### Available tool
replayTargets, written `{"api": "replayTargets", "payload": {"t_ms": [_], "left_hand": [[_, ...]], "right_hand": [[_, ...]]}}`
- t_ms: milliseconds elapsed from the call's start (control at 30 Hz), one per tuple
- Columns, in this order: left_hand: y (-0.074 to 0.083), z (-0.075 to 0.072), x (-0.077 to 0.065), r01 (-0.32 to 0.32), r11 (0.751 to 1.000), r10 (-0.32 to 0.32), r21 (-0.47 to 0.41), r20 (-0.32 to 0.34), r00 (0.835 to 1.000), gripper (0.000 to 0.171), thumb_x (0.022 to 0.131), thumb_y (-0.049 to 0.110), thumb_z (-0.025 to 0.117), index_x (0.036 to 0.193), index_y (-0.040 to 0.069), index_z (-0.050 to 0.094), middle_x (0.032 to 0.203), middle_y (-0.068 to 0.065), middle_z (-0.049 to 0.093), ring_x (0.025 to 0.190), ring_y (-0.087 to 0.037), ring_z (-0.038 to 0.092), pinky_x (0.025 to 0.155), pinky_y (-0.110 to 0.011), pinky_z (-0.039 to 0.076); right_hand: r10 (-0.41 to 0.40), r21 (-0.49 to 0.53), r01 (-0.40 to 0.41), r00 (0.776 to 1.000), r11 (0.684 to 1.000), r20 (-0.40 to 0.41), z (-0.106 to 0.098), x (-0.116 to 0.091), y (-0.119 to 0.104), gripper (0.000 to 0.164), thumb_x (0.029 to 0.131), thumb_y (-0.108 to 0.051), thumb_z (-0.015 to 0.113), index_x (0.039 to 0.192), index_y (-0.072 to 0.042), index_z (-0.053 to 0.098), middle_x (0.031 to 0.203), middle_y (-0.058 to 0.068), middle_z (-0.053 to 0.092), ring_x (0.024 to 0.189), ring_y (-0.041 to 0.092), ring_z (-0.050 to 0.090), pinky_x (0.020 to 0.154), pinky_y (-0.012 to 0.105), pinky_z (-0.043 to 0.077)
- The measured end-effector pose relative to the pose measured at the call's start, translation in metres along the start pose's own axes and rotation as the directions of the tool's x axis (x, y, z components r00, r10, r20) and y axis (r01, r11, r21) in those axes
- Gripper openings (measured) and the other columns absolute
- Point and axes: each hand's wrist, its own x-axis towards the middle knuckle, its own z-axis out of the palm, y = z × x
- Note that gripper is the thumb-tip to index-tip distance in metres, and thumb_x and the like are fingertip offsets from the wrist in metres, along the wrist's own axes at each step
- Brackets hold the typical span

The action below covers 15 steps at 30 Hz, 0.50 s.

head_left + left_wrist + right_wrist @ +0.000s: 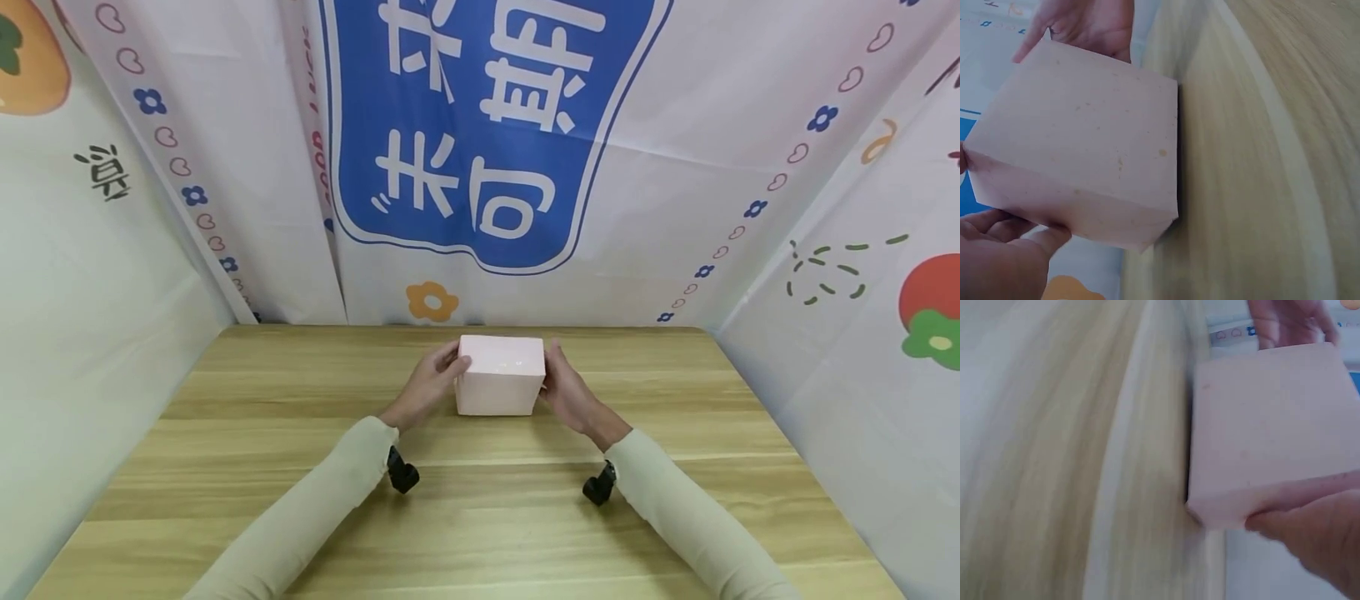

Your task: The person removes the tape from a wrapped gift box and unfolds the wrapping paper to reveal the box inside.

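A pale pink box [498, 396] with small brownish specks on its side [1104, 125] is near the back of the wooden table. Its base is at the tabletop; whether it rests there or is slightly raised, I cannot tell. My left hand [426, 387] grips the left side, thumb over the top front corner. On the opposite side my right hand [573, 393] holds the box, its fingertips partly hidden behind it. The right wrist view shows that hand [1316, 534] against the box's side face [1272, 425]. Nothing shows of the box's inside.
The wood-grain table [495, 517] runs back to a white printed curtain [660, 167] with a blue lettered panel. Similar printed cloth walls [97, 275] stand at left and right. A small black wrist device [403, 473] hangs under each sleeve.
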Motion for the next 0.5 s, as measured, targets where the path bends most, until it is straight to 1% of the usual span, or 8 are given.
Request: {"api": "replayTargets", "payload": {"t_ms": [100, 167, 200, 267, 333, 367, 433, 500], "left_hand": [[-0.005, -0.003, -0.005, -0.032, 0.999, 0.032, 0.009, 0.031, 0.999, 0.064, 0.104, 0.031, 0.050, 0.154, 0.000, 0.025, 0.159, -0.018, 0.031, 0.147, -0.031, 0.032, 0.119, -0.044, 0.030], [-0.007, -0.006, -0.009, -0.048, 0.999, 0.047, 0.021, 0.052, 0.998, 0.066, 0.103, 0.033, 0.052, 0.155, 0.002, 0.025, 0.159, -0.017, 0.031, 0.147, -0.031, 0.033, 0.118, -0.044, 0.031], [-0.007, -0.007, -0.011, -0.037, 0.999, 0.036, 0.027, 0.055, 0.998, 0.067, 0.102, 0.036, 0.053, 0.155, 0.005, 0.027, 0.159, -0.015, 0.032, 0.146, -0.030, 0.034, 0.118, -0.044, 0.032], [-0.006, -0.010, -0.013, 0.015, 1.000, -0.016, 0.009, 0.066, 0.998, 0.069, 0.101, 0.041, 0.052, 0.156, 0.008, 0.026, 0.161, -0.012, 0.030, 0.146, -0.030, 0.034, 0.118, -0.045, 0.031], [-0.004, -0.011, -0.012, 0.108, 0.992, -0.104, -0.061, 0.071, 0.992, 0.067, 0.102, 0.047, 0.046, 0.155, 0.008, 0.029, 0.161, -0.011, 0.029, 0.146, -0.031, 0.033, 0.118, -0.046, 0.031], [-0.002, -0.011, -0.011, 0.165, 0.981, -0.158, -0.098, 0.069, 0.985, 0.067, 0.103, 0.050, 0.043, 0.154, 0.008, 0.032, 0.160, -0.011, 0.031, 0.146, -0.032, 0.034, 0.118, -0.047, 0.032], [0.001, -0.010, -0.008, 0.258, 0.950, -0.250, -0.175, 0.069, 0.966, 0.068, 0.104, 0.053, 0.036, 0.152, 0.005, 0.034, 0.159, -0.013, 0.033, 0.144, -0.033, 0.036, 0.117, -0.048, 0.033], [0.003, -0.008, -0.006, 0.305, 0.926, -0.298, -0.224, 0.064, 0.952, 0.067, 0.105, 0.053, 0.031, 0.148, 0.002, 0.039, 0.155, -0.016, 0.038, 0.142, -0.035, 0.038, 0.116, -0.049, 0.035]], "right_hand": [[0.059, -0.035, -0.061, 0.997, 0.998, -0.041, 0.002, -0.001, -0.003, 0.079, 0.099, -0.066, 0.008, 0.148, -0.006, 0.025, 0.144, 0.015, 0.035, 0.136, 0.026, 0.033, 0.112, 0.037, 0.029], [0.092, -0.046, -0.095, 0.993, 0.994, -0.069, 0.004, -0.001, -0.004, 0.081, 0.098, -0.069, 0.012, 0.146, -0.006, 0.027, 0.143, 0.016, 0.036, 0.134, 0.028, 0.036, 0.113, 0.040, 0.031], [0.110, -0.046, -0.115, 0.990, 0.992, -0.083, 0.005, -0.001, -0.004, 0.082, 0.097, -0.070, 0.014, 0.147, -0.007, 0.028, 0.144, 0.016, 0.037, 0.134, 0.029, 0.037, 0.114, 0.044, 0.031], [0.142, -0.044, -0.147, 0.985, 0.988, -0.099, 0.007, -0.002, -0.005, 0.081, 0.097, -0.070, 0.018, 0.145, -0.006, 0.032, 0.142, 0.018, 0.039, 0.129, 0.032, 0.041, 0.111, 0.049, 0.034], [0.172, -0.037, -0.176, 0.979, 0.984, -0.108, 0.008, -0.002, -0.007, 0.079, 0.098, -0.068, 0.023, 0.144, -0.006, 0.036, 0.140, 0.018, 0.042, 0.126, 0.032, 0.045, 0.111, 0.054, 0.035], [0.181, -0.038, -0.186, 0.978, 0.982, -0.107, 0.009, -0.002, -0.007, 0.078, 0.099, -0.068, 0.024, 0.144, -0.005, 0.037, 0.140, 0.018, 0.043, 0.126, 0.033, 0.046, 0.111, 0.056, 0.035], [0.191, -0.036, -0.196, 0.975, 0.980, -0.111, 0.010, -0.002, -0.008, 0.076, 0.099, -0.067, 0.027, 0.141, -0.005, 0.042, 0.136, 0.017, 0.046, 0.122, 0.032, 0.048, 0.109, 0.056, 0.037], [0.180, -0.049, -0.186, 0.978, 0.981, -0.106, 0.010, -0.001, -0.008, 0.076, 0.099, -0.066, 0.028, 0.144, -0.007, 0.041, 0.138, 0.018, 0.047, 0.124, 0.033, 0.049, 0.111, 0.059, 0.035]]}}
